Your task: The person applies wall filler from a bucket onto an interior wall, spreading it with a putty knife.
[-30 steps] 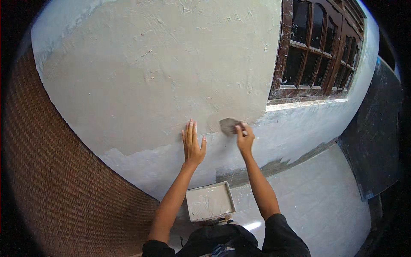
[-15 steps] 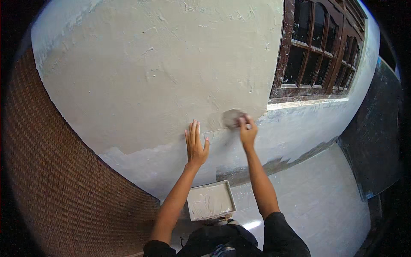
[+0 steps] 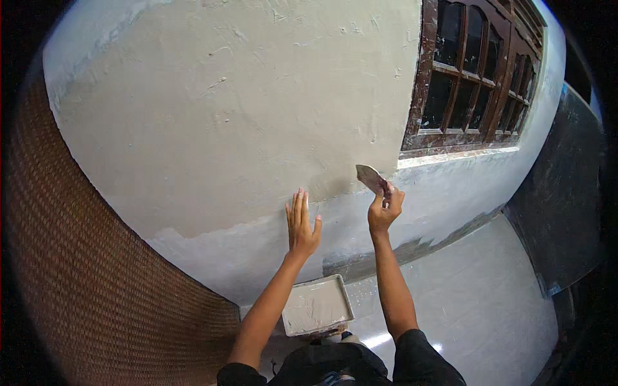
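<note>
My right hand (image 3: 386, 209) grips a putty knife (image 3: 371, 178) by its handle, the broad blade tilted up and left in front of the wall, just below and left of the window corner. Whether the blade touches the wall I cannot tell. My left hand (image 3: 302, 226) is held up with its fingers stretched, palm toward the wall, and nothing in it. Beige filler (image 3: 257, 128) coats the upper wall, with ridges and small lumps in it. Below its ragged lower edge the wall (image 3: 257, 248) is whitish.
Below my hands stands a rectangular tray (image 3: 348, 297) of beige paste. A brown wooden window (image 3: 461, 100) with glass panes is at upper right. Woven matting (image 3: 116, 283) curves along the left. A dark panel (image 3: 560, 193) leans at right, over the pale tiled floor (image 3: 463, 302).
The putty knife has turned from lying broad against the wall to a slanted, more edge-on angle. My right hand has moved slightly right and down, my left hand slightly right and down.
</note>
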Demonstrator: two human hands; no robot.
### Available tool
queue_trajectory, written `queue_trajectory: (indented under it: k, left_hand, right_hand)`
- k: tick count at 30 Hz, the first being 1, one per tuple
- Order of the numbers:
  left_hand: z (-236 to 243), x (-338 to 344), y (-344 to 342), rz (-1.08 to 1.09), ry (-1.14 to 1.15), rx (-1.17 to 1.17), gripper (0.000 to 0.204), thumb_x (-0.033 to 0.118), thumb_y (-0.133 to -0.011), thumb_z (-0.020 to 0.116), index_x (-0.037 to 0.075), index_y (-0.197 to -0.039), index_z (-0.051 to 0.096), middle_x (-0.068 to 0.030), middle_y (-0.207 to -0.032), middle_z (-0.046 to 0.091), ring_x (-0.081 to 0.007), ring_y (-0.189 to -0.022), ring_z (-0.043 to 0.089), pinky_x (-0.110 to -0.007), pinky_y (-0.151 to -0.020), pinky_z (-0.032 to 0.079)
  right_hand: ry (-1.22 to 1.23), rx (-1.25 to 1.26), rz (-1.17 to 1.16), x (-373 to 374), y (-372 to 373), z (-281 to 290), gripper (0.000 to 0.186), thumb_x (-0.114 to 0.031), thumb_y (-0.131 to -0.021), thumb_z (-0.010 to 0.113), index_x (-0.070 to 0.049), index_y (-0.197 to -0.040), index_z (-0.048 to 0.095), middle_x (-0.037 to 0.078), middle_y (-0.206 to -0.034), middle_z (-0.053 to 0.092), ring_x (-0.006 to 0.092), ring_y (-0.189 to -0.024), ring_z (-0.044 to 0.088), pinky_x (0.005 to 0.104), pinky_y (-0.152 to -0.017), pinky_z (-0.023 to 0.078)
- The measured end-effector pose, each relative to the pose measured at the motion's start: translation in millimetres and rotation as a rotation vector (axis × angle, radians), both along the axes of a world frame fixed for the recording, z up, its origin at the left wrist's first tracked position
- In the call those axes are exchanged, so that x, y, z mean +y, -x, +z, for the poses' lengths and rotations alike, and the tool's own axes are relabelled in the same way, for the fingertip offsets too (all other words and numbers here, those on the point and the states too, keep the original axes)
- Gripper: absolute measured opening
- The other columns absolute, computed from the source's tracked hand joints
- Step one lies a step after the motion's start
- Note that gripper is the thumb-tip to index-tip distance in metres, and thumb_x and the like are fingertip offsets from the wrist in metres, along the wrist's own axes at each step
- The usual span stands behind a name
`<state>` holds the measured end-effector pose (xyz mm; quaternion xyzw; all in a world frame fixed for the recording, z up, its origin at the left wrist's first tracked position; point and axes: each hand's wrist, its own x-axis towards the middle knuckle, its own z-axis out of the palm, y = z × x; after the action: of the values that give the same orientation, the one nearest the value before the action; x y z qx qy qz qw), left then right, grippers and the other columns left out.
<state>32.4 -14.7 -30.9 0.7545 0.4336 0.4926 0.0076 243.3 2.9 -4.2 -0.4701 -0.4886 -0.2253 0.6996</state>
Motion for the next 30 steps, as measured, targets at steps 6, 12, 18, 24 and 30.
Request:
queue_trajectory:
  k: [6, 12, 18, 24, 30]
  left_hand:
    - [5, 8, 8, 0.04, -0.018, 0.011, 0.069, 0.02, -0.091, 0.052, 0.002, -0.15, 0.022, -0.0149, -0.156, 0.022, -0.0332, -0.145, 0.018, -0.054, -0.116, 0.011]
    - [7, 8, 26, 0.084, -0.011, -0.007, 0.068, 0.016, -0.089, 0.053, 0.001, -0.149, 0.023, -0.0162, -0.156, 0.022, -0.0333, -0.145, 0.017, -0.054, -0.117, 0.01]
    - [9, 13, 19, 0.087, -0.008, 0.001, 0.068, 0.017, -0.089, 0.053, 0.001, -0.148, 0.024, -0.0161, -0.156, 0.022, -0.0331, -0.145, 0.017, -0.054, -0.117, 0.01]
    - [9, 13, 13, 0.073, -0.036, 0.008, 0.068, 0.017, -0.089, 0.054, 0.001, -0.148, 0.024, -0.0164, -0.155, 0.023, -0.033, -0.145, 0.017, -0.054, -0.117, 0.009]
    - [10, 20, 14, 0.117, -0.026, 0.018, 0.069, 0.018, -0.089, 0.054, 0.001, -0.149, 0.024, -0.0169, -0.156, 0.022, -0.0333, -0.145, 0.017, -0.054, -0.117, 0.009]
  right_hand:
    - [0.198, 0.119, 0.283, 18, -1, -7, 0.019, -0.007, -0.089, 0.066, 0.0, -0.107, 0.067, 0.006, -0.089, 0.06, 0.007, -0.067, 0.053, 0.0186, -0.055, 0.042]
    - [0.053, 0.742, 0.107, 34, -87, -22, 0.028, -0.012, -0.093, 0.064, 0.002, -0.117, 0.064, 0.006, -0.095, 0.067, 0.0105, -0.075, 0.059, 0.0254, -0.069, 0.05]
    - [0.161, 0.478, 0.394, 25, -27, -19, 0.029, -0.016, -0.091, 0.067, 0.004, -0.113, 0.064, 0.006, -0.095, 0.065, 0.0124, -0.083, 0.058, 0.0269, -0.072, 0.051]
    - [-0.018, 0.648, 0.15, 40, -79, -23, 0.026, -0.015, -0.092, 0.066, 0.002, -0.112, 0.065, 0.002, -0.089, 0.064, 0.0094, -0.078, 0.057, 0.0245, -0.069, 0.048]
    - [0.107, 0.554, 0.347, 32, -65, -31, 0.032, -0.014, -0.09, 0.069, 0.005, -0.114, 0.063, 0.006, -0.098, 0.063, 0.0112, -0.086, 0.057, 0.0253, -0.075, 0.049]
